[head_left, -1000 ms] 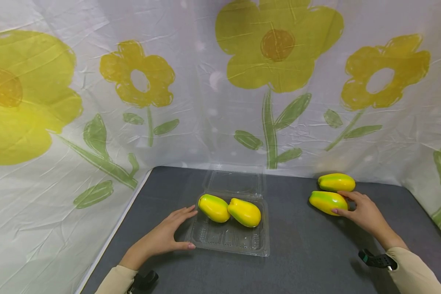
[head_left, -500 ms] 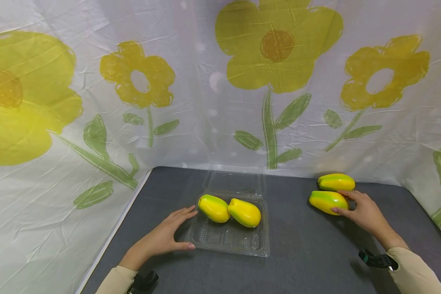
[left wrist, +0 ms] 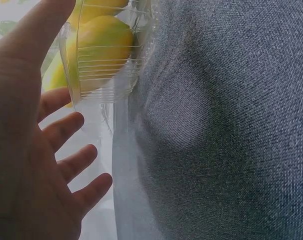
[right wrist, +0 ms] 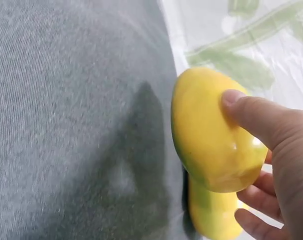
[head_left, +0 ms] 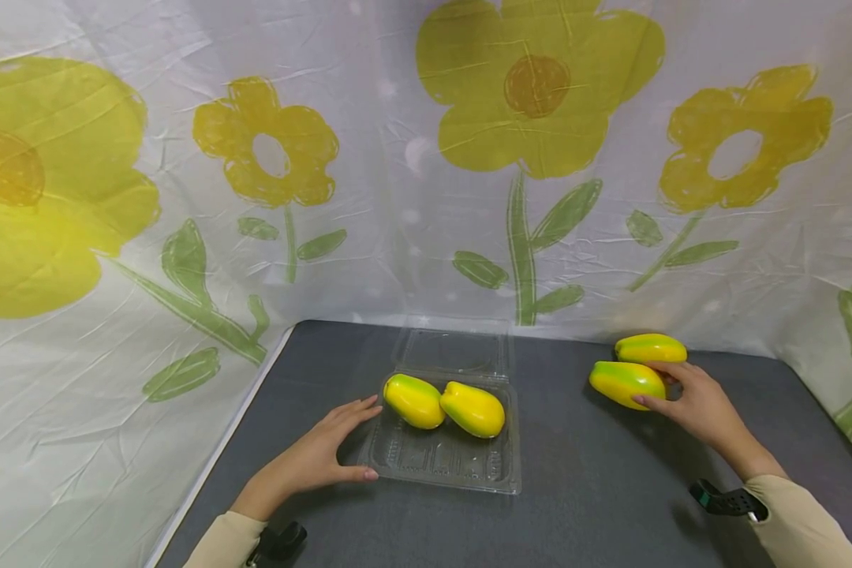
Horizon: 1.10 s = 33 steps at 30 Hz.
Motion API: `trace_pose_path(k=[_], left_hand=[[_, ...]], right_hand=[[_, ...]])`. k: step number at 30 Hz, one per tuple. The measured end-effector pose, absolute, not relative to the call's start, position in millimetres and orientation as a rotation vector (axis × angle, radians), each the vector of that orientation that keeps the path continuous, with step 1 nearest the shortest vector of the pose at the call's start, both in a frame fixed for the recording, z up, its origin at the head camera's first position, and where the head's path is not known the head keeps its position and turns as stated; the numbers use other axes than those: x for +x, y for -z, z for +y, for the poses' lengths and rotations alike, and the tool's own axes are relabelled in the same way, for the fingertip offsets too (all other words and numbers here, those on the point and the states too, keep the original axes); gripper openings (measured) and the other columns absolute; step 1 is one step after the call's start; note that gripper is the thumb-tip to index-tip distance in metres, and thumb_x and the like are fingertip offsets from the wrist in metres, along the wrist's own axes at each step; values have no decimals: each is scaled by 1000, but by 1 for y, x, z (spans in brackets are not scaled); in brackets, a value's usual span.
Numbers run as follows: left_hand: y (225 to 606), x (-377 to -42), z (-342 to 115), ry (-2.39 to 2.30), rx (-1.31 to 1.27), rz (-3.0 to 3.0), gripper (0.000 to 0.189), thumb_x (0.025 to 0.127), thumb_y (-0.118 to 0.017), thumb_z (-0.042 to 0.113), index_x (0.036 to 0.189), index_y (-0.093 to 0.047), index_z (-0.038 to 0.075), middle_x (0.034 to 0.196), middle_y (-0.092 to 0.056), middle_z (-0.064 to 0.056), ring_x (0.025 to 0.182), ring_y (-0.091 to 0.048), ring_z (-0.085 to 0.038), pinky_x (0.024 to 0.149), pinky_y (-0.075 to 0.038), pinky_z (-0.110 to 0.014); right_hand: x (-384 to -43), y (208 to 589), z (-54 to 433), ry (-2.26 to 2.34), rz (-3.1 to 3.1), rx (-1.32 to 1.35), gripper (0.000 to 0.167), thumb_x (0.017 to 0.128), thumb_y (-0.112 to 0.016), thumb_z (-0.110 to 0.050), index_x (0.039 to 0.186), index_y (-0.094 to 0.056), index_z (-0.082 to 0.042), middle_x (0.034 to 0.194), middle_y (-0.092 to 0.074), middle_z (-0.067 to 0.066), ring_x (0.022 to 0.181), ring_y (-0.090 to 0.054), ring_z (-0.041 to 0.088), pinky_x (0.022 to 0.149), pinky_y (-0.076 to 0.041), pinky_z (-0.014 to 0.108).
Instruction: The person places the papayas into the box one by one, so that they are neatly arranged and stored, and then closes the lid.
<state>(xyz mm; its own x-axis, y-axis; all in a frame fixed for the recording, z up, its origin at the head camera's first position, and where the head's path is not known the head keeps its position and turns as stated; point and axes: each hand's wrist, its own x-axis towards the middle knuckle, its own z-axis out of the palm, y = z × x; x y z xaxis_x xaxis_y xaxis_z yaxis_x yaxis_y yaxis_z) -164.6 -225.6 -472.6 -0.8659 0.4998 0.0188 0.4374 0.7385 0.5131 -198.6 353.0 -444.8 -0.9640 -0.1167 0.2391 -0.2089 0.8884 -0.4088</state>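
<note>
My right hand (head_left: 703,406) grips a yellow-green papaya (head_left: 626,384) between thumb and fingers at the right of the table. In the right wrist view the thumb presses along the side of this papaya (right wrist: 214,132). Just behind it lies another papaya (head_left: 651,348). Left of centre, a clear plastic clamshell box (head_left: 443,473) has its lid raised back. Two papayas, one on the left (head_left: 413,401) and one on the right (head_left: 472,410), lie side by side in its base. My left hand (head_left: 312,454) is spread at the box's left edge, fingers and thumb extended.
A dark grey cloth (head_left: 561,489) covers the table. White sheets printed with yellow flowers (head_left: 397,260) rise along its back and sides. The box's clear lid (head_left: 454,351) reaches toward the back sheet.
My right hand has moved the gripped papaya slightly left and up, a little away from where it lay. The left hand and the box have stayed put.
</note>
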Motion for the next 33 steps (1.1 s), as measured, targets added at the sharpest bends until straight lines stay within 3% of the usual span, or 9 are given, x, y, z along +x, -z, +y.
trace_pose_path(k=[12, 20, 33], left_hand=[[471, -166, -225, -776, 782, 2817, 100, 74, -70, 71, 155, -35, 25, 166, -26, -1, 151, -27, -36, 111, -35, -66], [471, -165, -225, -780, 791, 2818, 99, 74, -71, 70, 155, -35, 25, 165, -26, -1, 151, -27, -36, 111, -35, -66], [471, -164, -226, -806, 793, 2807, 97, 76, -76, 62, 155, -35, 25, 165, -27, -3, 151, -27, -36, 111, -34, -66]], right_hand=[[-196, 431, 331, -694, -2808, 362, 69, 82, -79, -41, 132, -58, 2, 120, -64, 24, 98, -63, 37, 77, -51, 54], [-191, 425, 316, -761, -2814, 357, 70, 83, -79, -40, 134, -55, 2, 127, -61, 26, 105, -64, 42, 87, -52, 59], [-186, 417, 291, -741, -2781, 416, 64, 80, -82, -41, 129, -62, -4, 114, -68, 13, 96, -64, 27, 81, -55, 45]])
